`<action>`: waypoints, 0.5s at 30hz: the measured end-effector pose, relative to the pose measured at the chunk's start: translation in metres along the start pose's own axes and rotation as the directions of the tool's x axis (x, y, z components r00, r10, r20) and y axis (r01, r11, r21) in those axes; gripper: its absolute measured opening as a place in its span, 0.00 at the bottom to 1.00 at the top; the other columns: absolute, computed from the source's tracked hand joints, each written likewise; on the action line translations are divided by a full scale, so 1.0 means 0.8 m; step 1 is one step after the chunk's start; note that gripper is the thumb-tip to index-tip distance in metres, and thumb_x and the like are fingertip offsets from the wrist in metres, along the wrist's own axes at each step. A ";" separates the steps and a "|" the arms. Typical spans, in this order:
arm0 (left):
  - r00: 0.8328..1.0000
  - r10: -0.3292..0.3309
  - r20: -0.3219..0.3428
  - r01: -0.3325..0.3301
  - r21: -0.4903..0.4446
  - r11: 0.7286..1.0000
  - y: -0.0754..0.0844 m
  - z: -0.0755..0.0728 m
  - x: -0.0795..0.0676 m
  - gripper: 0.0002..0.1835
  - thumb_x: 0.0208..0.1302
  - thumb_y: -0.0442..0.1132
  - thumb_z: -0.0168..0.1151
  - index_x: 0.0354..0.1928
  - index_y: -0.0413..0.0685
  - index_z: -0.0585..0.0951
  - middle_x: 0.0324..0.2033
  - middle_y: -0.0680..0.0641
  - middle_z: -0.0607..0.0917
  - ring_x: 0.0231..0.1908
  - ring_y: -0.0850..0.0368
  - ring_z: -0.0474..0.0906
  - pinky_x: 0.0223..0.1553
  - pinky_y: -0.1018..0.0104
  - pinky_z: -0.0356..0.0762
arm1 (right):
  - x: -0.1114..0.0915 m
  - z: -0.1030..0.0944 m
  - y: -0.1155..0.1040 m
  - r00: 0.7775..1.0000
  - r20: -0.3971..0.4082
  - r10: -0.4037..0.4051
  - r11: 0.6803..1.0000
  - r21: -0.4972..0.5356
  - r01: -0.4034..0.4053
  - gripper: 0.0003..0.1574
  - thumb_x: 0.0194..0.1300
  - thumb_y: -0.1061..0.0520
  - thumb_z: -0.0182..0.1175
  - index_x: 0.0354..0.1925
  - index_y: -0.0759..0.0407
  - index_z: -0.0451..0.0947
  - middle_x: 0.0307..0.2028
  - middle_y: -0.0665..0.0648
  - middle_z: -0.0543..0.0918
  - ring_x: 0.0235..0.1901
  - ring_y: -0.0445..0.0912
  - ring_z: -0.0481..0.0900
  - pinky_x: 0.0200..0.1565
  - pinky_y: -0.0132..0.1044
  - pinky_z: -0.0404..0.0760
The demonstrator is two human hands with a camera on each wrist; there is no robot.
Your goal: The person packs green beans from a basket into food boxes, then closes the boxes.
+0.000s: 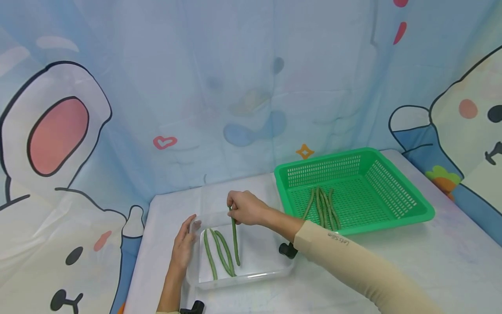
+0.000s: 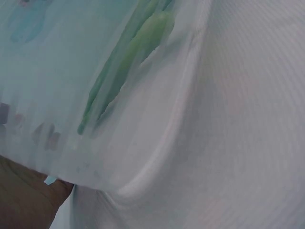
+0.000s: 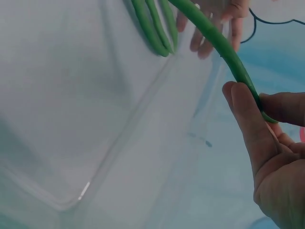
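A clear plastic container (image 1: pixel 266 275) stands on the white-covered table with several green beans (image 1: pixel 222 253) lying lengthwise inside. My right hand (image 1: pixel 247 208) pinches the upper end of another green bean (image 1: pixel 235 244) between thumb and fingers. That bean hangs down over the container, to the right of the others; whether its lower tip touches the bottom I cannot tell. At the container's left wall my left hand (image 1: pixel 182 246) holds the side, its fingers partly visible through the plastic in the right wrist view. The left wrist view shows beans (image 2: pixel 138 47) through the cloudy wall.
A green plastic basket (image 1: pixel 408 192) with slotted walls stands at the back right, with several more green beans (image 1: pixel 324 207) lying in its left part. Behind the table hangs a blue printed curtain (image 1: pixel 235 87). Black wrist cameras (image 1: pixel 288 250) are strapped to both arms.
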State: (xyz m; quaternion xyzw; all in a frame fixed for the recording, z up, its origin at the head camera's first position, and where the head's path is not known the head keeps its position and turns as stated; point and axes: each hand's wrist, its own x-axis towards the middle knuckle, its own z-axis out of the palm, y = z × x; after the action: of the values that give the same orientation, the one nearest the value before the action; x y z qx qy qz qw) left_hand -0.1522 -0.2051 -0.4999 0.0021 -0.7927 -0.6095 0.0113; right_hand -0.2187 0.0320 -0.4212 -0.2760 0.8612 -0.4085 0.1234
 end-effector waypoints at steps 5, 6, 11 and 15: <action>1.000 -0.005 0.002 0.005 -0.005 1.000 0.000 0.000 -0.001 0.30 0.67 0.29 0.39 0.71 0.50 0.62 0.69 0.40 0.63 0.71 0.44 0.53 0.66 0.42 0.52 | -0.003 0.011 0.005 0.998 0.053 0.028 0.999 0.028 -0.029 0.07 0.65 0.64 0.59 0.40 0.59 0.71 0.26 0.54 0.82 0.24 0.43 0.84 0.30 0.31 0.80; 1.000 -0.006 0.002 0.006 -0.006 1.000 0.000 0.000 -0.001 0.30 0.67 0.29 0.39 0.71 0.51 0.62 0.69 0.40 0.63 0.71 0.44 0.53 0.66 0.42 0.52 | -0.003 0.012 0.006 0.998 0.058 0.031 0.999 0.031 -0.033 0.07 0.65 0.64 0.59 0.40 0.59 0.71 0.26 0.54 0.83 0.24 0.43 0.84 0.30 0.31 0.80; 1.000 0.008 -0.001 -0.008 -0.008 1.000 -0.011 0.000 0.003 0.30 0.68 0.30 0.38 0.71 0.55 0.62 0.70 0.41 0.63 0.72 0.45 0.51 0.67 0.41 0.50 | -0.002 0.020 0.009 0.996 0.077 0.040 0.998 0.042 -0.043 0.07 0.65 0.64 0.59 0.40 0.59 0.70 0.26 0.55 0.82 0.24 0.43 0.83 0.28 0.30 0.81; 1.000 0.006 0.000 -0.006 -0.021 1.000 -0.024 -0.002 0.008 0.30 0.68 0.30 0.38 0.71 0.56 0.62 0.70 0.42 0.64 0.72 0.46 0.51 0.67 0.40 0.49 | -0.001 0.025 0.011 0.995 0.090 0.048 0.997 0.052 -0.052 0.07 0.65 0.64 0.59 0.39 0.59 0.70 0.26 0.55 0.81 0.24 0.43 0.83 0.28 0.30 0.81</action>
State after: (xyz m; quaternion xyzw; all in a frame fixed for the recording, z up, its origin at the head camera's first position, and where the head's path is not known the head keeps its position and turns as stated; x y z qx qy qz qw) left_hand -0.1589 -0.2118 -0.5178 -0.0001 -0.7861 -0.6179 0.0132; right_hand -0.2124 0.0244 -0.4407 -0.2689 0.8501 -0.4157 0.1793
